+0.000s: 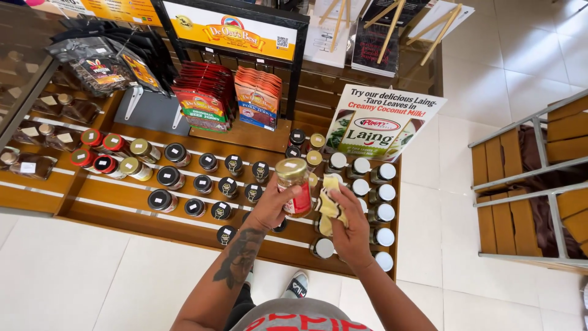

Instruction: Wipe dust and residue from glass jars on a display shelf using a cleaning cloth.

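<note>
Both forearms are raised over the shelf (153, 224). A gold-lidded jar (294, 187) is gripped by the left hand (269, 205). A yellow cloth (331, 205) is pressed against it by the clenched right hand (349, 230).

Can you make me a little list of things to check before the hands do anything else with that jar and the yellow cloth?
1. Left hand grips the jar firmly: ok.
2. Jar upright: ok, slightly tilted.
3. Gold lid on: ok; tightness cannot tell.
4. Right hand holds the yellow cloth against the jar: ok.
5. Jar clean: cannot tell.
6. Free slot on the wooden shelf for the jar: cannot tell.
</note>
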